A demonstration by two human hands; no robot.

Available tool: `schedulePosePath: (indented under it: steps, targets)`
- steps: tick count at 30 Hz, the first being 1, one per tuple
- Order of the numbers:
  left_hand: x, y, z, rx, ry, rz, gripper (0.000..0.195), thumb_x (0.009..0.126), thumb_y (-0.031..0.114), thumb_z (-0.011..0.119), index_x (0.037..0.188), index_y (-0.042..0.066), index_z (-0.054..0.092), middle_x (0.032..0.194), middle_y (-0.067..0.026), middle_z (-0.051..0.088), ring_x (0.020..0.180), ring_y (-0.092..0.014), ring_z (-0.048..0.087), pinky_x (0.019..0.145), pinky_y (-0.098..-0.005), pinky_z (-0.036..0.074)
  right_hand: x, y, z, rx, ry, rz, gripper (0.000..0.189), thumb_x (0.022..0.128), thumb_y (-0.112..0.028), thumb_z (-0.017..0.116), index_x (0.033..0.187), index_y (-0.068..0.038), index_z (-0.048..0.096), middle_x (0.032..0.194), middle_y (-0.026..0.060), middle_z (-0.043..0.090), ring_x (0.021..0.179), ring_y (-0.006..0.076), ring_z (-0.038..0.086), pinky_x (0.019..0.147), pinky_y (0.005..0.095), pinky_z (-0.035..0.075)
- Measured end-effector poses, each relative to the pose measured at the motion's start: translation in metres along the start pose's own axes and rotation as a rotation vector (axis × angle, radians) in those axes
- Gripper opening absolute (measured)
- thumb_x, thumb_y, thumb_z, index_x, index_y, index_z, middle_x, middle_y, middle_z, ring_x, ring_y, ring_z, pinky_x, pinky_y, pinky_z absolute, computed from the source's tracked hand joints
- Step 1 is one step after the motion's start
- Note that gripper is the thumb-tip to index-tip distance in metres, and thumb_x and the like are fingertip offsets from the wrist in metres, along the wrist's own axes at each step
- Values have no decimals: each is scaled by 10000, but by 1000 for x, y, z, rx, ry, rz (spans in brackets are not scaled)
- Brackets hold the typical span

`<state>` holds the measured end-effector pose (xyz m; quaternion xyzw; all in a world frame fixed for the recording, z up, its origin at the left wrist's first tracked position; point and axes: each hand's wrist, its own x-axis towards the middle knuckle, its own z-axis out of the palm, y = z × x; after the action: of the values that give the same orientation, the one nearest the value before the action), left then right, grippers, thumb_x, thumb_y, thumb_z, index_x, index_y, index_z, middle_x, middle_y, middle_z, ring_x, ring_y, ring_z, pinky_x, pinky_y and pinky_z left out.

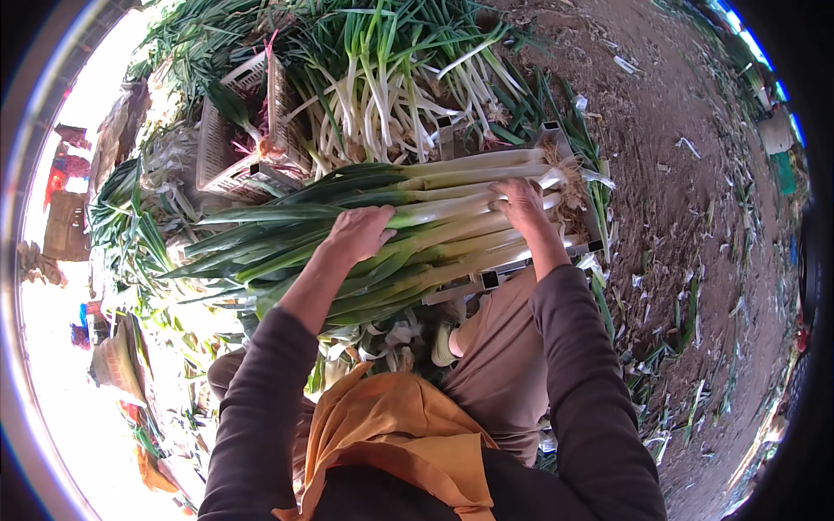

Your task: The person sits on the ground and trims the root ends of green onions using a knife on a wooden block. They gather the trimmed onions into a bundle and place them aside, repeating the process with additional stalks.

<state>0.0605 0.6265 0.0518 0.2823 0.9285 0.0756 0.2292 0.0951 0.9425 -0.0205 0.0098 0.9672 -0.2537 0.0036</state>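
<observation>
A row of thick Welsh onions (449, 242) lies side by side before me on a metal frame (589, 218), roots to the right and green leaves to the left. My left hand (359, 234) is closed around one onion stalk (423, 212) where its white shank turns green. Nearer the roots, my right hand (520, 203) grips what looks like the same stalk, its fingers curled over the white part. Shaggy roots (572, 185) stick out past the right hand. My palms and the undersides of the stalks are hidden.
Beyond the frame stand a pale plastic crate (280, 111) with pink ties (260, 124) and a heap of loose onions (384, 111). Bare soil (677, 195) strewn with peelings stretches to the right. Leaf scraps (176, 325) lie at left. My knee (502, 352) is close below the frame.
</observation>
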Motion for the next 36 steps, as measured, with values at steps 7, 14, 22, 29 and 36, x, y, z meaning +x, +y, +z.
schedulePosePath:
  steps: [7,14,22,29,36]
  targets:
    - [29,-29,25,-124,-93,59,352,859,304,640,1082,33,619,1017,-201,644,1024,-386,593,862,-467,475,-10,-7,10,-223,-29,-4,280,800,-222,703,1050,-94,693,1061,97,652,1079,292,565,958,469,400]
    - [63,-53,2,-231,-272,113,421,815,316,706,1084,-1,640,1005,-217,656,948,-359,628,830,-409,483,-29,-34,12,-237,-232,-212,245,703,-147,746,929,-82,677,938,105,645,970,311,614,826,416,492]
    - [-23,-7,-8,-432,418,27,368,782,204,730,1088,17,649,964,-196,655,932,-336,634,830,-395,494,-61,-27,-4,79,4,-336,348,635,-87,767,968,-45,679,917,126,639,922,327,608,839,415,479]
    - [-57,23,23,-24,252,237,583,712,278,771,1189,23,553,1074,-196,624,1020,-367,594,876,-430,476,-73,-29,-14,-5,7,-262,380,644,-106,766,1009,-50,679,1017,131,651,994,323,608,906,404,465]
    - [-52,26,33,-16,57,-29,458,670,276,779,996,47,552,936,-153,640,943,-358,617,787,-456,491,-71,-5,-3,-22,-209,-178,311,711,-123,718,1018,-110,676,1025,117,651,1032,322,593,935,446,429]
